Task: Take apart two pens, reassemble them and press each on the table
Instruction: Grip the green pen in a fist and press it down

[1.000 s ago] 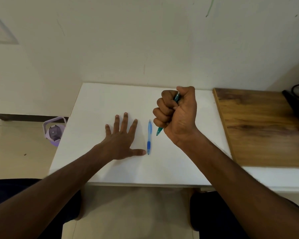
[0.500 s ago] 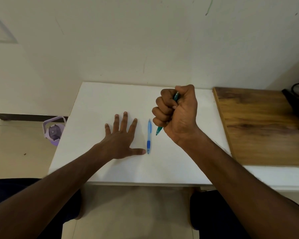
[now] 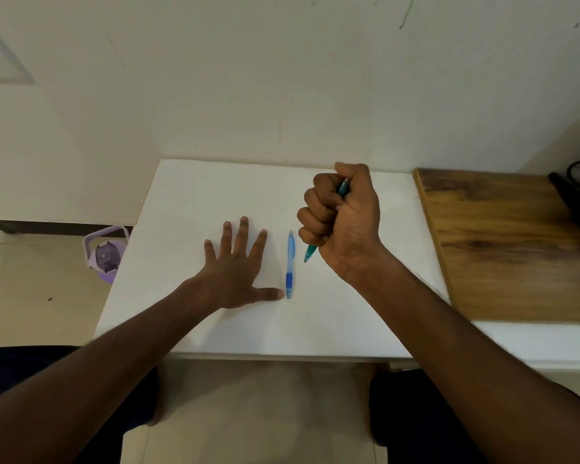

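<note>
Pens: two in all, one blue pen [image 3: 290, 264] and one teal pen [image 3: 310, 252].
Blue pen: lies flat on the white counter [image 3: 195, 195], lengthwise away from the person, darker blue sleeve at the near end; it sits between the two hands.
Teal pen: held in the right hand [image 3: 344, 222], tilted, tip pointing down toward the counter just right of the blue pen; whether the tip touches the surface cannot be told. Its top end shows between the curled fingers.
Right grip: clenched as a fist around the teal pen, raised above the counter.
Left grip: released; the left hand [image 3: 236, 269] lies flat, palm down, its four fingers spread, thumb tip just beside the near end of the blue pen.
Counters: two surfaces side by side, the white one and one wooden board [image 3: 509, 242] to the right.
Floor: one lilac bottle [image 3: 105, 254] stands left of the counter.
Far right edge: one dark object, partly cut off.
</note>
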{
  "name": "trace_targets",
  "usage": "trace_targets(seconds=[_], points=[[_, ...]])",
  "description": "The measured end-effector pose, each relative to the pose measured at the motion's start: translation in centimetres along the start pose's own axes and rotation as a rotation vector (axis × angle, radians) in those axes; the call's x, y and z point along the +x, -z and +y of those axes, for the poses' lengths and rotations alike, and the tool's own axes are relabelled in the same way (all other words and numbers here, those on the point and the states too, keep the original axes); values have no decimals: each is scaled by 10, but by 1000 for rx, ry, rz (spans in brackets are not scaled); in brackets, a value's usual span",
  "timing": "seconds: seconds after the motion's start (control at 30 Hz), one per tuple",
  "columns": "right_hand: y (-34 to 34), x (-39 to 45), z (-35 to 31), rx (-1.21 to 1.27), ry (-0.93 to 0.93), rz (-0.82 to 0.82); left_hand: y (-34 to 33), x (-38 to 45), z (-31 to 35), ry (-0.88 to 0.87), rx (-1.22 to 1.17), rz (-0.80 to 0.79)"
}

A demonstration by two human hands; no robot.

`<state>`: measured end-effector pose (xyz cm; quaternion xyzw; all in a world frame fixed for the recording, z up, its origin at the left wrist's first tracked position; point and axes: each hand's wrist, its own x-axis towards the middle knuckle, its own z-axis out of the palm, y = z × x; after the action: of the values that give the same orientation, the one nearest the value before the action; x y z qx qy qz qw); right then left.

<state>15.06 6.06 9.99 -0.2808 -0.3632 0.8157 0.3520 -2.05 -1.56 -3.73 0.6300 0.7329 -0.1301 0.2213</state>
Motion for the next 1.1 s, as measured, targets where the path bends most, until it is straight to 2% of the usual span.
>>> trace_targets(seconds=[0.17, 0.57, 0.83, 1.1], points=[[1, -1, 0, -47, 11, 47, -1, 1, -1, -5, -4, -1], [-2, -2, -2, -17, -2, -16, 3, -3, 1, 0, -3, -9], [-1, -1, -2, 22, 15, 9, 4, -3, 2, -1, -3, -13], [-1, 0, 0, -40, -13, 32, 3, -2, 2, 4, -5, -18]])
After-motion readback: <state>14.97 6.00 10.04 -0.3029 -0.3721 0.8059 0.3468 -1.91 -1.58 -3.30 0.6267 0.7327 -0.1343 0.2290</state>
